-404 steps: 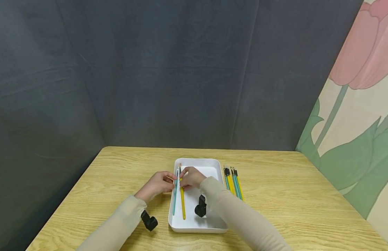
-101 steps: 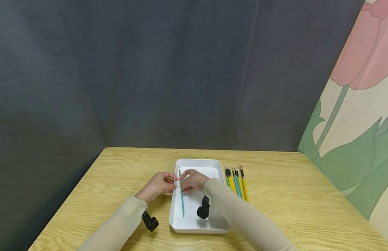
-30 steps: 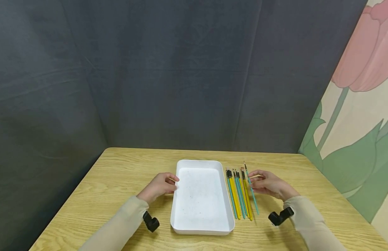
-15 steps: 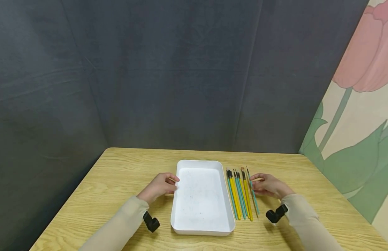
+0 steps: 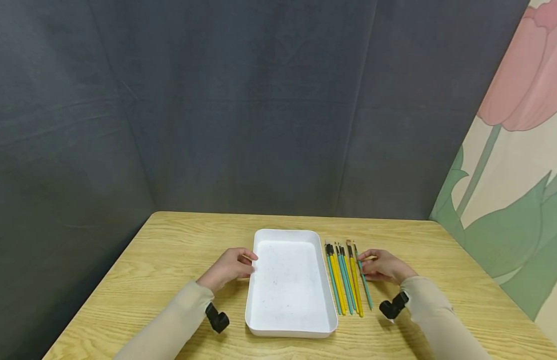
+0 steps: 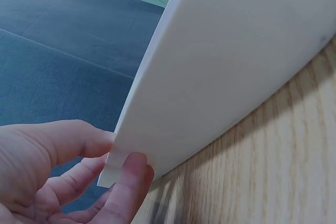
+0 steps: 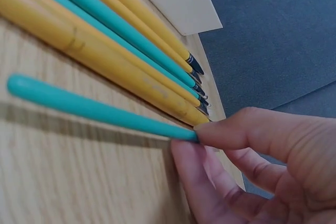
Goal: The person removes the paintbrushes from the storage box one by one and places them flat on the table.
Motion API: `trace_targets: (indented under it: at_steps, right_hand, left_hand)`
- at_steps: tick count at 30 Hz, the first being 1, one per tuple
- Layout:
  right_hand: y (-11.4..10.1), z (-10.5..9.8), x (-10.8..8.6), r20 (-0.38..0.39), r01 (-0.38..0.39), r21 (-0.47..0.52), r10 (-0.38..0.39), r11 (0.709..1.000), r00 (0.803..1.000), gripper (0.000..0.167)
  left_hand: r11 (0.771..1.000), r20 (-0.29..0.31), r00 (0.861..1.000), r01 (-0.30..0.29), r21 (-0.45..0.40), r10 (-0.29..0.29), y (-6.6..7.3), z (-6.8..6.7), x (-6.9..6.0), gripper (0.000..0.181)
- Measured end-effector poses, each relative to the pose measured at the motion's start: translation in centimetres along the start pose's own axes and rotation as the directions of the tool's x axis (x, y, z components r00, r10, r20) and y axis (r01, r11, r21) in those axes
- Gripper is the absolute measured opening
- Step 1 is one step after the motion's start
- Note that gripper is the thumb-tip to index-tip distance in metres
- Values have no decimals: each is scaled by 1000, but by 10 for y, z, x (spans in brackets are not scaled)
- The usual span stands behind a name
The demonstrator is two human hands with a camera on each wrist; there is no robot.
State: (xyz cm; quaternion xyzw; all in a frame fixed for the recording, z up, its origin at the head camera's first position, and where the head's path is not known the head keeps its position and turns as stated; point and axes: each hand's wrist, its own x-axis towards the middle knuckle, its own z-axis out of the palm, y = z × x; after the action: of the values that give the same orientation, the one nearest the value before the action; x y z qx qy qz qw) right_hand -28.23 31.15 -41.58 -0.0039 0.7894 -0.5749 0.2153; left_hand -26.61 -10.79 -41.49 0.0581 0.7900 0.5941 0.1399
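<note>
A white rectangular tray [image 5: 291, 287] stands on the table with nothing but small specks in it. At its left side my left hand [image 5: 228, 267] holds the rim; in the left wrist view a fingertip [image 6: 137, 166] lies against the outer wall. To the right of the tray, my right hand [image 5: 384, 265] pinches a slim teal paintbrush [image 5: 366, 287] between thumb and fingers. In the right wrist view the handle of this teal paintbrush [image 7: 94, 106] lies just beside a thick yellow paintbrush [image 7: 126, 74]; the fingers cover its front part.
Several yellow and teal paintbrushes [image 5: 343, 280] lie side by side right of the tray, bristles pointing away. The wooden table [image 5: 192, 235] ends at a dark curtain [image 5: 260, 125] behind. A tulip mural [image 5: 508, 200] covers the wall on the right.
The right hand took the yellow paintbrush, then the teal one, from the tray to the right end of the row. In the last second it lowered the teal brush. The left hand stayed put.
</note>
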Motion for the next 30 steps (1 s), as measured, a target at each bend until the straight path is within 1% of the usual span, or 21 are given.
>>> trace_targets:
  at_steps: [10, 12, 20, 30]
  right_hand:
    - [-3, 5, 1, -46, -14, -53, 12, 998, 999, 36]
    - [-3, 6, 1, -34, -6, -61, 4, 998, 999, 36]
    - [-3, 7, 1, -26, -7, -43, 6, 999, 1000, 35]
    - [-2, 8, 3, -58, -35, -33, 33, 999, 998, 37]
  left_hand:
    - [1000, -7, 1000, 6, 2, -6, 1, 0, -1, 30]
    - [1000, -7, 1000, 6, 1, -6, 1, 0, -1, 31]
    - [1000, -8, 1000, 5, -1, -5, 1, 1, -1, 31]
    - [1000, -8, 1000, 11, -4, -11, 2, 1, -1, 31]
